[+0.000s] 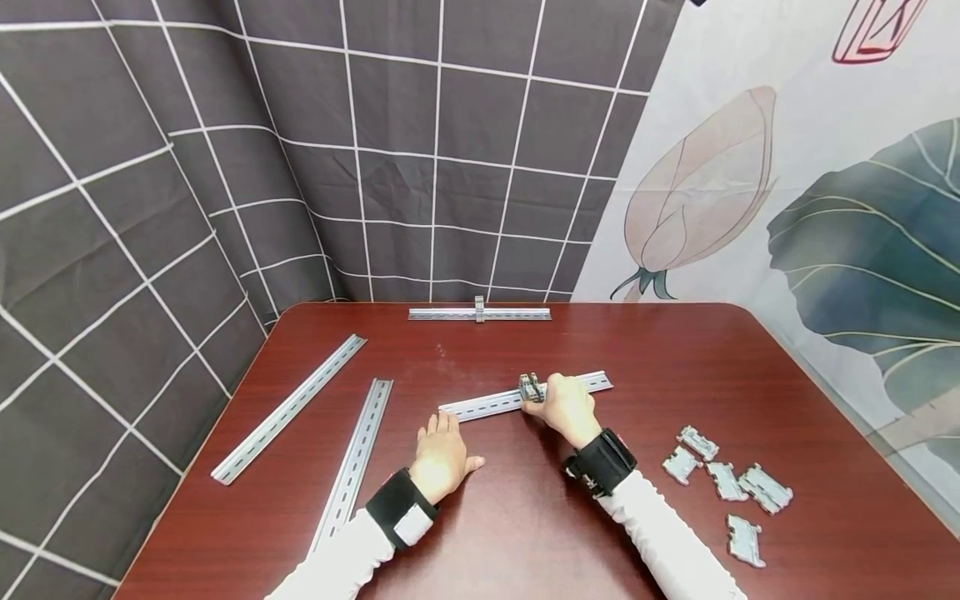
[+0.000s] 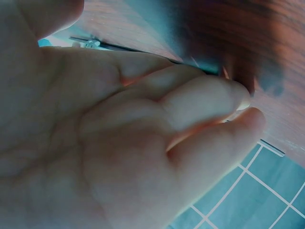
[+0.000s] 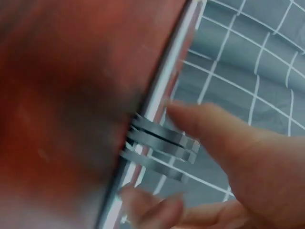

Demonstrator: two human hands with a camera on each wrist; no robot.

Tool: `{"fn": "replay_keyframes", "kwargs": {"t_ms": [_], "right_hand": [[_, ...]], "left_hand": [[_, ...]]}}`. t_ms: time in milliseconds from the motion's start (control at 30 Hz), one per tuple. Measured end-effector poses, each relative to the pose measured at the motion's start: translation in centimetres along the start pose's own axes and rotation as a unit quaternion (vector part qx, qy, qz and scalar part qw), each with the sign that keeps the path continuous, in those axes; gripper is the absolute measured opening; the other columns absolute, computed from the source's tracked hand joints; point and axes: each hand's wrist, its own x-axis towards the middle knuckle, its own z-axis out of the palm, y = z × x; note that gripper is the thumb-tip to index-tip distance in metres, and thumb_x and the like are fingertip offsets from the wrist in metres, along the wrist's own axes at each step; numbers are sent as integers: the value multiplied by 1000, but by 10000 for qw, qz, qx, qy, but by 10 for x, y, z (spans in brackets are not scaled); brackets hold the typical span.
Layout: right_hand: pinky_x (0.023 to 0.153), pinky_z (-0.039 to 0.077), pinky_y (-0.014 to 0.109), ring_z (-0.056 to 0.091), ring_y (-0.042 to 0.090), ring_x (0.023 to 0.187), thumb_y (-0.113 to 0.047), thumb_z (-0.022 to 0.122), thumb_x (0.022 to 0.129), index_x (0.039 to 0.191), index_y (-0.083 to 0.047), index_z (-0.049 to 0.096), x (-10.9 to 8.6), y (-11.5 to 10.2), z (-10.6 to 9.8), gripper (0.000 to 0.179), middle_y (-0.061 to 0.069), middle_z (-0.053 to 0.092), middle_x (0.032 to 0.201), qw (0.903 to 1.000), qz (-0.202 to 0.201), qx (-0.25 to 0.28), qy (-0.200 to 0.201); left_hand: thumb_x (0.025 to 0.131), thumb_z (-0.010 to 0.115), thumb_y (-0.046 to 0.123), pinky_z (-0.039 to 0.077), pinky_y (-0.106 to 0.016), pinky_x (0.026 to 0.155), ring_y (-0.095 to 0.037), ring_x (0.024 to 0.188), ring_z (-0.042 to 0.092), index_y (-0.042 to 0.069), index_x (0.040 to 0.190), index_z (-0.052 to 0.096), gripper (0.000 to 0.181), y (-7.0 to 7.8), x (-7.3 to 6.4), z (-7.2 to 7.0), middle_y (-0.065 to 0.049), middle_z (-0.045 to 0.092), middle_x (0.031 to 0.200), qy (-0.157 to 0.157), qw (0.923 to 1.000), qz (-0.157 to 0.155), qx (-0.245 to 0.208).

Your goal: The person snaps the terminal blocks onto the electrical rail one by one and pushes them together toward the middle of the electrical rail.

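My left hand (image 1: 438, 461) lies with fairly straight fingers, fingertips at the left end of a slotted metal DIN rail (image 1: 483, 407). The left wrist view shows its palm and fingers close over the table. Grey DIN-rail terminal blocks (image 1: 530, 387) stand upright on that rail; in the right wrist view two blocks (image 3: 162, 140) sit close together, with another thin one (image 3: 155, 164) a small gap away. My right hand (image 1: 567, 408) straddles these blocks, thumb and bent fingers on opposite sides, gaps showing between digits and blocks.
Farther back lies another rail (image 1: 517, 314) bearing one upright block (image 1: 479, 308). Two bare rails, one at far left (image 1: 288, 408) and one nearer (image 1: 356, 454), lie slanted. Several loose terminal blocks (image 1: 726, 481) are scattered at the right. A grey checked curtain (image 1: 390, 192) hangs behind the table.
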Motion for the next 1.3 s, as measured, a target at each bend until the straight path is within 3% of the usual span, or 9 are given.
{"fn": "replay_keyframes", "kwargs": {"t_ms": [167, 367, 467, 533, 667, 767, 900, 1100, 1300], "right_hand": [[45, 49, 43, 61, 29, 57, -21, 81, 66, 56, -10, 53, 2, -4, 8, 31, 12, 62, 61, 9988, -420, 176, 158], [43, 47, 41, 61, 28, 56, -22, 82, 66, 57, -10, 54, 2, -10, 10, 32, 11, 62, 60, 9977, -615, 115, 262], [50, 50, 43, 63, 30, 63, -33, 81, 72, 68, -5, 59, 2, -2, 1, 36, 13, 62, 66, 9964, -842, 49, -103], [64, 53, 46, 64, 35, 77, -44, 77, 76, 81, 0, 62, 2, 9, -8, 47, 17, 64, 79, 9937, -1011, -201, -441], [99, 40, 59, 48, 45, 124, -53, 64, 85, 124, 11, 53, 4, 41, -24, 76, 31, 53, 129, 9822, -1140, -815, -1255], [107, 24, 68, 27, 47, 140, -54, 58, 90, 143, 8, 36, 7, 60, -27, 84, 30, 32, 150, 9702, -1034, -955, -1970], [107, 17, 72, 25, 47, 141, -55, 56, 91, 146, 8, 30, 11, 70, -22, 88, 29, 29, 152, 9609, -990, -877, -2434], [109, 20, 69, 27, 44, 142, -54, 58, 90, 143, 12, 30, 24, 60, -16, 90, 32, 31, 150, 9621, -1001, -866, -2386], [108, 28, 65, 31, 42, 141, -53, 57, 91, 141, 13, 32, 42, 47, -8, 87, 31, 34, 148, 9594, -1126, -1106, -2336]], "left_hand": [[82, 71, 45, 40, -46, 106, -35, 130, 49, -7, 133, 49, 76, 0, 0, -1, -22, 51, 139, -14, 10000, 21, 19], [80, 73, 45, 42, -47, 103, -35, 126, 51, -9, 130, 50, 76, -2, 2, -3, -23, 53, 135, 206, 9997, 125, -7], [79, 73, 47, 41, -47, 103, -35, 125, 52, -3, 134, 49, 78, -3, 4, -4, -23, 54, 135, 276, 9995, 111, 49], [80, 70, 52, 40, -46, 104, -37, 126, 52, 4, 138, 49, 79, -4, 6, -4, -22, 54, 136, 235, 9994, 77, 229], [79, 64, 62, 39, -46, 105, -40, 126, 52, 15, 141, 49, 79, -5, 9, -5, -21, 58, 133, 146, 9979, -5, 636], [79, 64, 64, 39, -46, 104, -39, 127, 51, 13, 139, 52, 80, -5, 12, -7, -21, 59, 132, 100, 9979, -50, 634], [80, 64, 62, 41, -44, 103, -35, 125, 51, 0, 133, 55, 82, -4, 17, -10, -22, 57, 132, -119, 9989, 151, 431], [87, 52, 66, 39, -44, 107, -35, 127, 47, -8, 127, 57, 85, -7, 41, -17, -23, 51, 135, -1024, 9929, 307, 528], [92, 50, 60, 45, -44, 102, -34, 118, 56, -2, 109, 71, 68, -29, 77, -23, -21, 60, 126, -1091, 9884, 676, 816]]}}
